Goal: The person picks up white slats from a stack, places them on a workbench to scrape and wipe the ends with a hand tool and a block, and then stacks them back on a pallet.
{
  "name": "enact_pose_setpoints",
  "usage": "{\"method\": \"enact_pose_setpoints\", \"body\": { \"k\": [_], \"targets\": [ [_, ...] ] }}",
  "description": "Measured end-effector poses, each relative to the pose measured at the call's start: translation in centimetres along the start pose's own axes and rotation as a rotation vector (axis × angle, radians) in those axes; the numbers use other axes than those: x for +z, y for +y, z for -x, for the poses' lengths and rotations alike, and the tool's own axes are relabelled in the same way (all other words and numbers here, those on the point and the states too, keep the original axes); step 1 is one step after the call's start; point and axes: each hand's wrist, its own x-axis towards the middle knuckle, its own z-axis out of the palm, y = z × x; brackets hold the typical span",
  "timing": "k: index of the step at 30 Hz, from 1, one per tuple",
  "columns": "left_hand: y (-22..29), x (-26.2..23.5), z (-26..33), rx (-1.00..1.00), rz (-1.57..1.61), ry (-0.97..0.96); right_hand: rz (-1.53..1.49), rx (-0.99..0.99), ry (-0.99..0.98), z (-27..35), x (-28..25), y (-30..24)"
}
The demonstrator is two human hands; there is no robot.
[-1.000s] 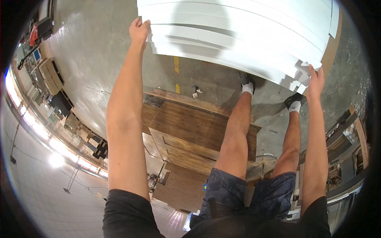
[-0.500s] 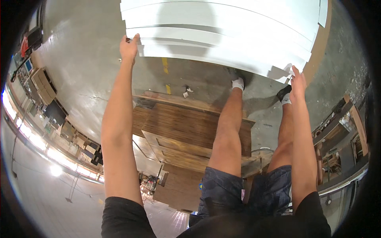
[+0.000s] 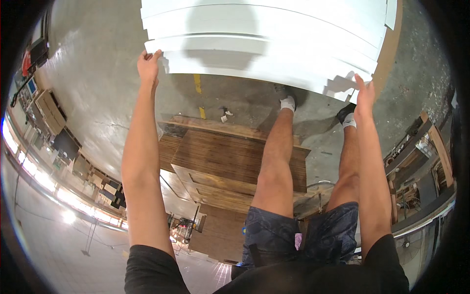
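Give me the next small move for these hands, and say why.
Perhaps ease the white strip sideways to even its ends with the neighbouring strips: the left hand and right hand are at its opposite ends, and the left ends look staggered.

Yellow stripe right of the left hand, white scrap on grey floor farther right, brown wooden boards lower than both hands, cardboard boxes well left, wooden plank right of the right hand

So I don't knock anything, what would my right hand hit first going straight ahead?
Your right hand would likely meet the white boards directly ahead, though depth is unclear.
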Motion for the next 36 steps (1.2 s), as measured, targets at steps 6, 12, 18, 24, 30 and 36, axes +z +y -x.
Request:
{"method": "enact_pose_setpoints", "body": {
  "k": [6, 12, 18, 24, 30, 36],
  "targets": [
    [2.3, 1.9, 0.4, 0.017, 0.072, 0.009, -0.086, -0.009, 0.088, 0.1, 1.5, -1.2],
    [-0.1, 2.8, 2.6, -0.088, 0.038, 0.061, -0.069, 0.071, 0.019, -0.9, -0.5, 1.7],
    [-0.3, 4.2, 2.6, 0.053, 0.107, -0.017, -0.065, 0.074, 0.085, -0.7, 0.4, 1.0],
    [-1.3, 0.6, -4.2, 0.031, 0.116, -0.073, 0.067, 0.022, 0.014, -1.5, 0.1, 1.7],
    [0.1, 1.1, -5.5, -0.101, 0.417, -0.234, -0.105, 0.08, -0.176, -4.9, -2.5, 1.9],
    [0.6, 1.6, -5.0, -0.105, 0.284, -0.116, 0.03, 0.12, -0.181, -3.8, -1.9, 0.6]
  ]
}}
